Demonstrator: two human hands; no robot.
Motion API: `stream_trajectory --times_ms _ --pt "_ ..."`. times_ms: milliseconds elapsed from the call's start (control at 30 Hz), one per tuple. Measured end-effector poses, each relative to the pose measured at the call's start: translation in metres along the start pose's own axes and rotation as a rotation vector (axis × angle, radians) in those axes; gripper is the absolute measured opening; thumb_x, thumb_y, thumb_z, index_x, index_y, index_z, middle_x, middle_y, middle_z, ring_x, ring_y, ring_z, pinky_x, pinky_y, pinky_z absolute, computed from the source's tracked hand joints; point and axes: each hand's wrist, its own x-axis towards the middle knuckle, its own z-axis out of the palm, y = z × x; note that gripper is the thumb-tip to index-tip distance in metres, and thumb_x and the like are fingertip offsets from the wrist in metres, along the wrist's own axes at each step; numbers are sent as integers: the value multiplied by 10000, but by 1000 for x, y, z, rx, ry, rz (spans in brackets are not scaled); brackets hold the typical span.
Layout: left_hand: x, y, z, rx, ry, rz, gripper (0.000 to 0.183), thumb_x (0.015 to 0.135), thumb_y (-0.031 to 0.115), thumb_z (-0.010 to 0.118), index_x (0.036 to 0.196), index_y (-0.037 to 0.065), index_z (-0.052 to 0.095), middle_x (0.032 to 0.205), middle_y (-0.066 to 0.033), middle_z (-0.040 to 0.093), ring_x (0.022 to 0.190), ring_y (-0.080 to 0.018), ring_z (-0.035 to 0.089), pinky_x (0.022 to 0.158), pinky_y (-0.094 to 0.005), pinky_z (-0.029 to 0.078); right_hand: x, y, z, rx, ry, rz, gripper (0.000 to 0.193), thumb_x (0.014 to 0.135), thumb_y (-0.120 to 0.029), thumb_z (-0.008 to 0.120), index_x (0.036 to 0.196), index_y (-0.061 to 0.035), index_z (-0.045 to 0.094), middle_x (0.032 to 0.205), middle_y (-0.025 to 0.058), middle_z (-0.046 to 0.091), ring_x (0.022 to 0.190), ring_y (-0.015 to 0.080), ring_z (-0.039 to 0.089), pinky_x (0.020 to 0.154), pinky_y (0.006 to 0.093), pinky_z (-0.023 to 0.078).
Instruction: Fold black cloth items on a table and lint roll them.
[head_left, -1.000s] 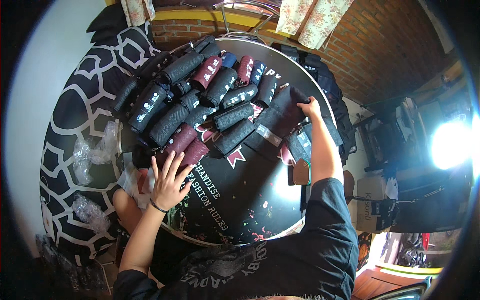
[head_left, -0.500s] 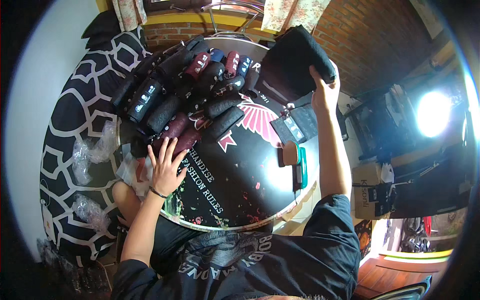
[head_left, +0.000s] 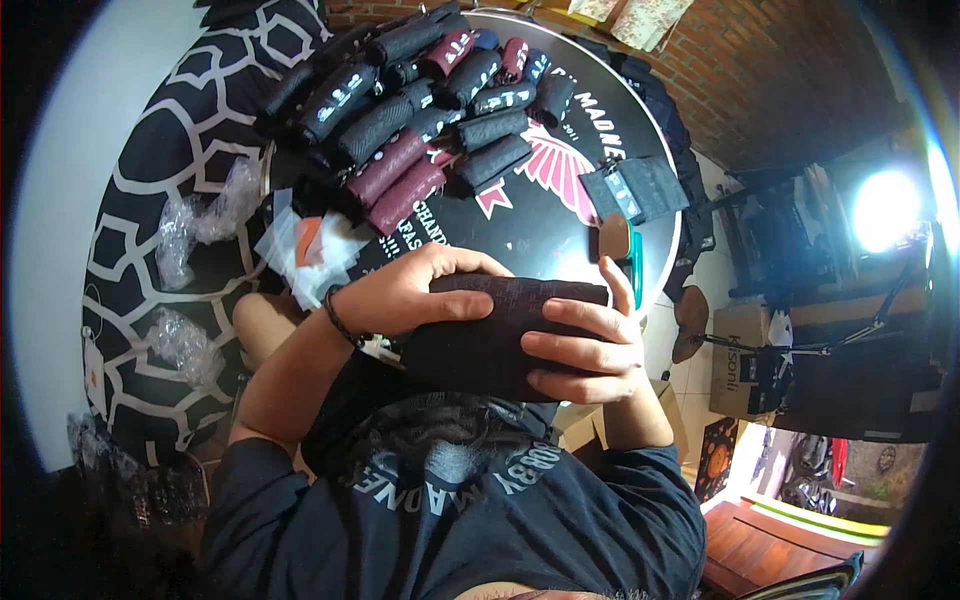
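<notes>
A single head-worn fisheye view looks steeply down from just above the person's chest. It sits very close to the hands [head_left: 500, 320], which fill the centre, while the round black counter [head_left: 540, 215] lies farther off above them. Straight edges bend toward the dark rim.

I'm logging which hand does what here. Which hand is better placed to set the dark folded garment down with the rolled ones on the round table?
Probably the left hand: it lies over the dark folded garment on the side nearer the rolled garments. The right hand grips the far end.
</notes>
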Motion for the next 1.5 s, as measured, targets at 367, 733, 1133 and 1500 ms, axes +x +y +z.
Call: stream_trajectory --times_ms 367,733,1133,1500 --pt "-32 57 24 -142 224 345 513 978 24 846 1430 55 604 1256 -53 763 1179 -107 696 1036 -294 558 -49 -1 39 517 333 797 1170 778 -276 1006 1718 -133 324 1721 225 395 1574 437 437 1274 613 410" --pt "-6 114 9 407 395 670 541 956 151 851 1455 22 685 1435 -98 724 1156 -174 761 1001 -316 623 40 -51 2 1053 219 1161 666 900 -171 948 1481 12 679 1417 123 747 1332 277 673 1180 420 500" --pt "29 1 -29 -404 510 171 335 1047 148 787 1340 -4 733 1266 -72 801 1151 -172 752 1049 -360 585 0 15 72 1001 291 1508 643 983 -81 842 1561 20 577 1462 150 712 1295 257 695 1144 414 541" --pt "18 84 -8 1047 465 891 328 1044 92 755 1352 -15 722 1393 -204 770 1338 -275 720 1177 -434 525 4 20 42 744 158 1272 818 842 -291 991 1512 -17 609 1443 134 720 1305 273 679 1146 449 538"
